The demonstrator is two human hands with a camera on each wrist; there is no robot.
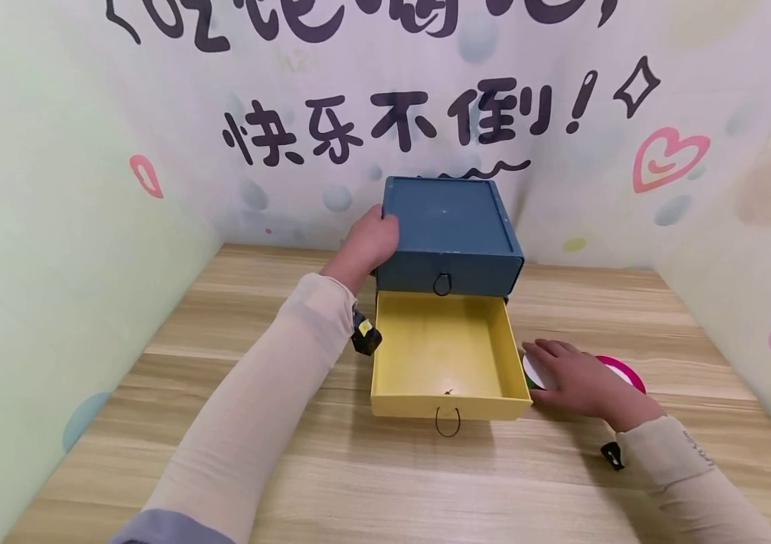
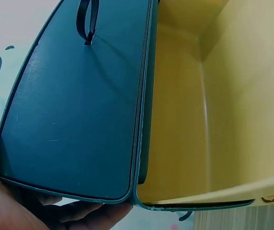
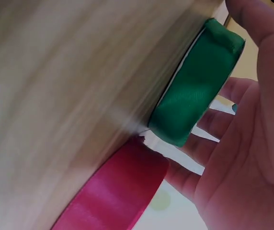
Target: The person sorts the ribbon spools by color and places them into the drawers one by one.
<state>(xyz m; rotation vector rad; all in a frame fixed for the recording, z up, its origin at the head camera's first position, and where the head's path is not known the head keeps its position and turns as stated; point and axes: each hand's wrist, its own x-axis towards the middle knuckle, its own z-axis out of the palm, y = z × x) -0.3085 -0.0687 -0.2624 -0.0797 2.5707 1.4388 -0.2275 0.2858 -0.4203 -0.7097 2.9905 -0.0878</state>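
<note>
A blue drawer box stands toward the back, its upper front closed and fitted with a black loop pull. Below it, a yellow drawer is pulled out with nothing lying in it. My left hand grips the box's upper left side, thumb toward the top and fingers curled along the side. To the right of the drawer, my right hand reaches over a roll of green ribbon, fingers extended and thumb apart from them. A roll of pink ribbon lies right beside the green one, partly hidden under the hand in the head view.
The box and rolls are on a wood-grain table. Behind it hangs a printed wall cloth with large dark lettering, close to the back of the box. Pale side walls border the table left and right.
</note>
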